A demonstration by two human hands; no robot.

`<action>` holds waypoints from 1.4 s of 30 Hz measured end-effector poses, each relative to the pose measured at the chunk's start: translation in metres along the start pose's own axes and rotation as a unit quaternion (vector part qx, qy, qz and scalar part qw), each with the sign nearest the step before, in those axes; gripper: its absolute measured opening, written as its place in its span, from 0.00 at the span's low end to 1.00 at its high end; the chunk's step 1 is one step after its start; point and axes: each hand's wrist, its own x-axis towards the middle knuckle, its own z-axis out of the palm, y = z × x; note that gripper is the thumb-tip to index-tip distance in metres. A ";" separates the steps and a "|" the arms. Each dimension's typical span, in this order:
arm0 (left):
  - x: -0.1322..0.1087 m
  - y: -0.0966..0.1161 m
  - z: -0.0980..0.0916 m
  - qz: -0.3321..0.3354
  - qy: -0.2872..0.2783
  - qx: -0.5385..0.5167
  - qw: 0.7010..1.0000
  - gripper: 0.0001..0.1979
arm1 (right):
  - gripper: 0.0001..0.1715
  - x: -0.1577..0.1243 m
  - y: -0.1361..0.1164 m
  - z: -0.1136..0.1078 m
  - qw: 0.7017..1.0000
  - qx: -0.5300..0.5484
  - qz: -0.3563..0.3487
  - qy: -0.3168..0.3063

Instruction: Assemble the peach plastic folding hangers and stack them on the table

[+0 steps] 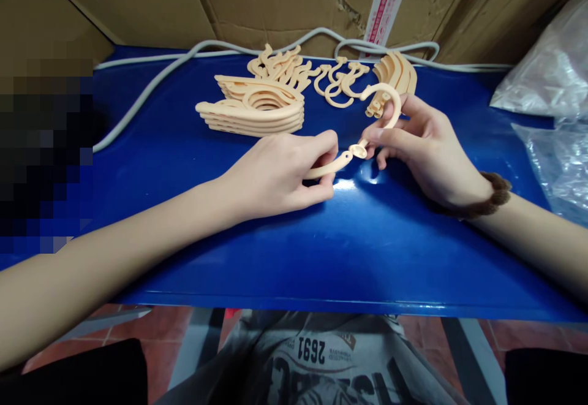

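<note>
In my left hand [287, 172] is a cream plastic hanger arm [334, 167], pinched with its holed end pointing right. My right hand [420, 138] grips a cream hanger hook [394, 100] by its shank, the curve rising above the fingers. The hook's round base meets or nearly meets the arm's end; whether they are joined I cannot tell. Behind my left hand stands a stack of cream hanger arms [250, 114]. Several loose hooks [339, 89] lie past the hands, and more curved arm pieces [399, 74] sit behind my right hand.
A pile of small curved cream pieces [280, 65] lies at the back of the blue table [321, 258]. A grey cable [169, 74] runs along the back edge before cardboard boxes [275, 0]. Clear plastic bags [546, 68] are at the right.
</note>
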 end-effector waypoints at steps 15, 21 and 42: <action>-0.004 0.003 0.002 -0.010 0.022 0.003 1.000 0.03 | 0.27 -0.002 -0.002 -0.002 1.000 0.025 0.013 -0.004; -0.004 0.003 0.002 -0.007 0.023 0.031 0.999 0.09 | 0.35 -0.001 -0.003 -0.002 1.000 0.013 0.004 -0.018; -0.004 -0.001 0.001 0.023 -0.027 0.132 0.991 0.18 | 0.36 -0.001 -0.002 -0.004 0.998 0.057 0.015 -0.036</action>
